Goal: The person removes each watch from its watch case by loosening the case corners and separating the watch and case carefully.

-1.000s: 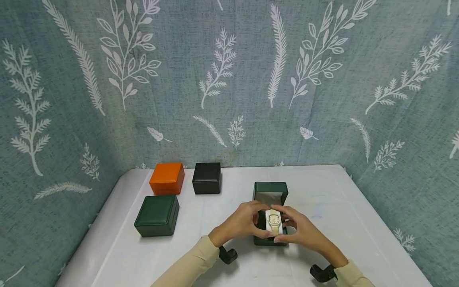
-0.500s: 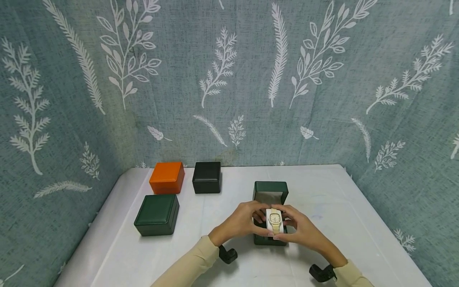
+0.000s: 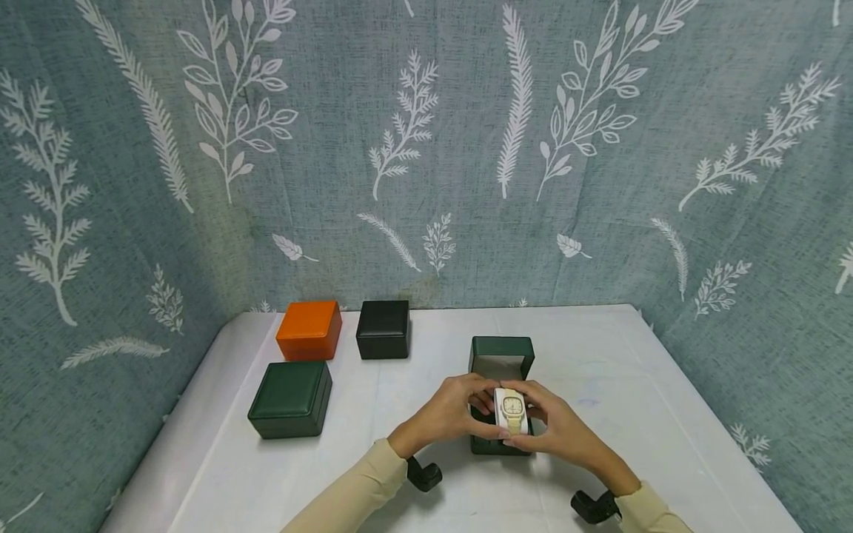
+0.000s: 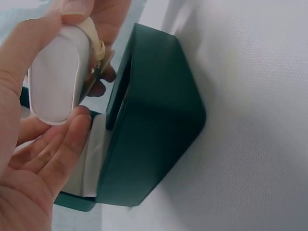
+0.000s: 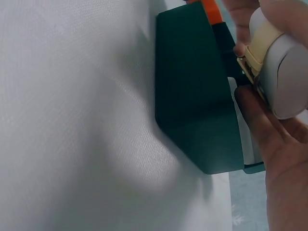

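A wristwatch with a cream strap and a pale gold case is wrapped round a white watch cushion. My left hand grips the cushion from the left, thumb toward me and fingers at the far side. From the right, my right hand holds the same cushion, its thumb meeting the left thumb at the near edge. In the right wrist view a gold clasp shows on the strap's underside. Both hands are over an open green watch box, lid raised at the back, pale lining inside; they hide most of its base.
To the left stand three closed boxes: an orange box, a black box and a larger green box. The white-covered table ends at a leaf-patterned curtain behind and at both sides.
The watch and cushion have turned and shifted slightly to the right between my hands. The boxes stay where they were.
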Demonstrator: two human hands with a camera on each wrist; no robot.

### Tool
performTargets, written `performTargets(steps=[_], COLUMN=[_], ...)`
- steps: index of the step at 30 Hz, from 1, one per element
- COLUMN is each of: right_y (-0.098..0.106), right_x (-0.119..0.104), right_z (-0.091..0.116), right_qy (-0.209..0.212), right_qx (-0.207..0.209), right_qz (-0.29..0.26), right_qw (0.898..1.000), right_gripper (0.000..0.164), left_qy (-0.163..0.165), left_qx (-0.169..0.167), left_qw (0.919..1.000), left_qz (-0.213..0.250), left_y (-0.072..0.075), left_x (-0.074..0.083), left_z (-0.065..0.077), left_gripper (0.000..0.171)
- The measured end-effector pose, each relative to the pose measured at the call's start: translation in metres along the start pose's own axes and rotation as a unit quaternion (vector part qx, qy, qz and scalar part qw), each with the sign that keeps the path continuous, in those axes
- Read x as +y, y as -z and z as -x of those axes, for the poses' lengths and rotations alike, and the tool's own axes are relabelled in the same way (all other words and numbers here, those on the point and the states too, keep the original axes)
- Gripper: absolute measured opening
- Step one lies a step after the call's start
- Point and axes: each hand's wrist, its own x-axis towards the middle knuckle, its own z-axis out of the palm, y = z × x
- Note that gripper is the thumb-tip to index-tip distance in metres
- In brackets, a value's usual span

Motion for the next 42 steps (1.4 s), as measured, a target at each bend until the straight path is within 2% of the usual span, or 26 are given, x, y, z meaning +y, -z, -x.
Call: performTargets(steps=[9, 17, 29, 37, 42], right_y=[0.003, 0.007, 0.011, 0.024, 0.028], right_x=[-0.001, -0.002, -0.002, -0.002, 0.0], right_z=[0.002, 0.001, 0.006, 0.018, 0.023], right_qy=[-0.02, -0.022, -0.05, -0.116, -0.116], right_qx=[-0.001, -0.015, -0.033, 0.014, 0.024], right_qz=[-0.004, -0.025, -0.072, -0.062, -0.05], right_qw=[1.0, 0.999, 0.996, 0.991, 0.992], right_gripper=[0.074, 0.076, 0.082, 0.084, 0.084], left_qy=[0.013, 0.007, -0.002, 0.022, 0.023], left_qx=[0.001, -0.006, -0.011, 0.005, 0.005], left_qw=[0.9998, 0.9998, 0.9996, 0.9991, 0.9991], left_qz=[0.012, 0.018, 0.025, 0.036, 0.035], left_y=[0.002, 0.005, 0.006, 0.01, 0.009], left_x=[-0.001, 0.0, -0.005, -0.005, -0.006], left_z=[0.0, 0.0, 0.002, 0.004, 0.003], left_gripper=[0.065, 0.066, 0.066, 0.066, 0.067])
